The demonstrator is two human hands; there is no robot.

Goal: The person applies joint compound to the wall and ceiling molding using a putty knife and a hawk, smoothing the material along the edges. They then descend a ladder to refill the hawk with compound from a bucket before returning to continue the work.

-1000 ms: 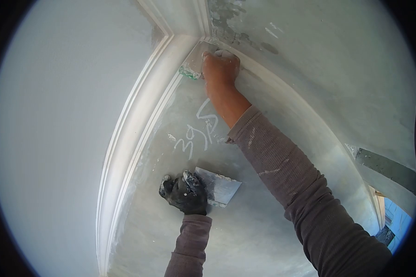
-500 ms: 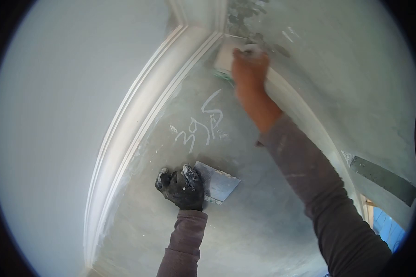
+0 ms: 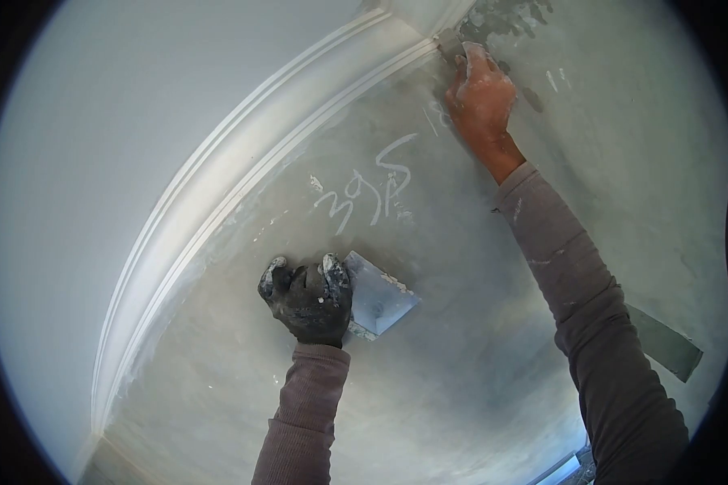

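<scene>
My left hand wears a black glove smeared with white. Its fingers are curled around a wide putty knife, whose flat metal blade points right and carries pale filler along its edges. Bare and dusted with white, my right hand grips a small putty knife at the upper right. That knife's blade is close to where the white cornice meets the corner; its handle is mostly hidden by the fingers. Both hands are in front of the grey plastered wall.
Chalk-like writing marks the wall between my hands. Dark damp-looking patches spot the surface beside the corner. A smooth pale ceiling lies left of the cornice. A dark grey-green strip shows beyond my right sleeve.
My right hand has shifted up and right in view, closer to the corner, and is less blurred. The view has turned, and the left hand with its knife sits slightly higher.
</scene>
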